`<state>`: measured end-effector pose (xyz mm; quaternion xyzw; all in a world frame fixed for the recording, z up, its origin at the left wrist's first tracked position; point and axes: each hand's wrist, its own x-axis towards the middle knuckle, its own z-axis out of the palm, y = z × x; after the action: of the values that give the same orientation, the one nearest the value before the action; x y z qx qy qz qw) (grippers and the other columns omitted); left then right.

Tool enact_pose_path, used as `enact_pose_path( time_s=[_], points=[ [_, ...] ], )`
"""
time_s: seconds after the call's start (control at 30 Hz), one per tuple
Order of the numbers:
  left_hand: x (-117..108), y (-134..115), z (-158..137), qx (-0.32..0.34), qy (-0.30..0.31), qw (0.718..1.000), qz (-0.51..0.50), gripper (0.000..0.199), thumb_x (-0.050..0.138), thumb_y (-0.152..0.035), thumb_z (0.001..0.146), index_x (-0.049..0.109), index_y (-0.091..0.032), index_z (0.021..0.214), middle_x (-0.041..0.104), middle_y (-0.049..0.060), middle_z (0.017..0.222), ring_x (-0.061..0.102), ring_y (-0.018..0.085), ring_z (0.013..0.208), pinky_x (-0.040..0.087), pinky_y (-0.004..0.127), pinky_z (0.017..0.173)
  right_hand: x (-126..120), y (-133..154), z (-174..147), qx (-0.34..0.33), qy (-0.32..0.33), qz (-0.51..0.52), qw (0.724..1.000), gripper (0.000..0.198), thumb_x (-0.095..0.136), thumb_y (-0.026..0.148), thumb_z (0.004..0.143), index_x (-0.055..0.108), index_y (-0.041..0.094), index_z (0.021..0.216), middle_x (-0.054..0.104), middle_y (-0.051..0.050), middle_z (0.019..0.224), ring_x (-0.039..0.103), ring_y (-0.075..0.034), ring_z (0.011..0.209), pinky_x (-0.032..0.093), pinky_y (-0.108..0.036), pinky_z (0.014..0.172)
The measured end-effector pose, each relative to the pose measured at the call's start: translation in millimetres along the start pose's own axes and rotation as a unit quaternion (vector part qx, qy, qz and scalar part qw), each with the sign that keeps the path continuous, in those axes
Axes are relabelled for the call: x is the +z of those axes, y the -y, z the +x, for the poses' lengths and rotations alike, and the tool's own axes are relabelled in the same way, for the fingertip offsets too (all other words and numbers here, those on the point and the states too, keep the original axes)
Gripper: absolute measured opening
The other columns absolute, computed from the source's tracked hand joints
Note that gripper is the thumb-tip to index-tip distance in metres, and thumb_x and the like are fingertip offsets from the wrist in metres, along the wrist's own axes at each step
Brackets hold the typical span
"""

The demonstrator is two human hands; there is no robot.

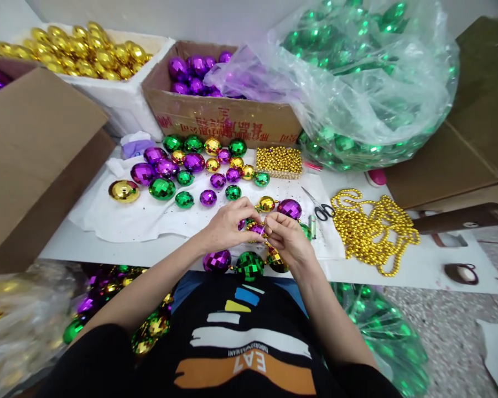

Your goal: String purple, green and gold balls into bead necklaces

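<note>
My left hand (231, 224) curls its fingers and thumb around a small purple faceted ball (257, 229). Close against it, my right hand (289, 236) pinches with thumb and fingertips at something thin, too fine to make out. Below and around both hands lie joined balls: a large purple ball (216, 260), a large green ball (250, 266) and a gold ball (277, 260) at the table's front edge. Beyond the right hand are another purple ball (289, 208) and a gold ball (266, 204). The hands partly hide this strand.
Loose coloured balls (161, 188) lie on a white cloth (108, 221). Behind them stand a tray of gold beads (279, 160) and a cardboard box (228, 119). Scissors (323, 211), gold bead strings (371, 232) and a dark bottle (460, 217) are at right.
</note>
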<state>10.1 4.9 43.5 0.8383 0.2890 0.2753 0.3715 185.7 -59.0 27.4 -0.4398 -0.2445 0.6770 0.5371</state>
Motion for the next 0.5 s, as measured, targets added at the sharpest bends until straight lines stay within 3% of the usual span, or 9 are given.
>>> enact_pose_path(
  time_s=[0.23,0.4,0.5],
  points=[
    [7.7,1.4,2.5,0.015,-0.045,0.999,-0.023,0.018,0.072,-0.038,0.087,0.076,-0.020,0.087,0.057,0.000,0.078,0.054,0.013,0.073,0.040,0.026,0.069,6.0,-3.7,-4.2,-0.022,-0.042,-0.016,0.999,0.036,0.086,0.041,0.065,0.060,0.017,0.072,0.043,0.009,0.051,0.017,0.000,0.040,0.007,-0.018,0.037],
    [6.5,1.7,3.9,-0.019,-0.041,0.997,-0.065,0.024,0.062,-0.030,0.093,0.066,-0.016,0.074,0.056,-0.001,0.068,0.051,0.011,0.066,0.037,0.025,0.064,8.3,-9.0,-3.9,-0.043,-0.053,-0.038,0.997,0.037,0.085,0.043,0.063,0.061,0.016,0.072,0.048,0.007,0.054,0.021,0.000,0.040,0.008,-0.019,0.038],
    [3.4,1.6,3.7,-0.078,-0.045,0.988,-0.123,0.028,0.059,-0.035,0.093,0.059,-0.016,0.072,0.053,-0.003,0.063,0.048,0.010,0.061,0.036,0.023,0.060,9.2,-12.3,-4.8,-0.059,-0.063,-0.064,0.994,0.037,0.084,0.044,0.066,0.061,0.017,0.071,0.049,0.006,0.054,0.023,-0.001,0.040,0.010,-0.020,0.038]
  ],
)
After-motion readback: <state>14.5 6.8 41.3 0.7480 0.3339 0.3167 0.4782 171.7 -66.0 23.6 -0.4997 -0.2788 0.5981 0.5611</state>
